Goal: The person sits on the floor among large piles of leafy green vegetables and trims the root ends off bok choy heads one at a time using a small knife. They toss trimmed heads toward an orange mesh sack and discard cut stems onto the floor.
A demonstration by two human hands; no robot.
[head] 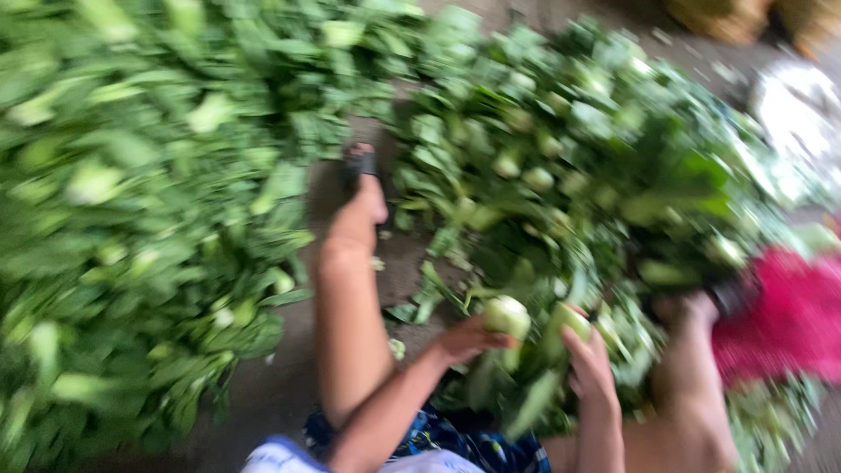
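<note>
Left hand clamped on a pale green vegetable bulb, fingertips at its underside, low centre between two leafy piles. Right hand wrapped round a second bulb, just beside the first. Pink mesh sack at right edge, cut off. Whole shot motion-blurred, so finger detail pretty mushy. Bare legs poking through the middle.

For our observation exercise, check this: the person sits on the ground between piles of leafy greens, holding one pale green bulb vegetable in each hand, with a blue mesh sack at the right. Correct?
Not quite. The mesh sack is pink-red, not blue, as the head view shows. The rest holds: left hand and right hand each grip a pale green bulb.
</note>
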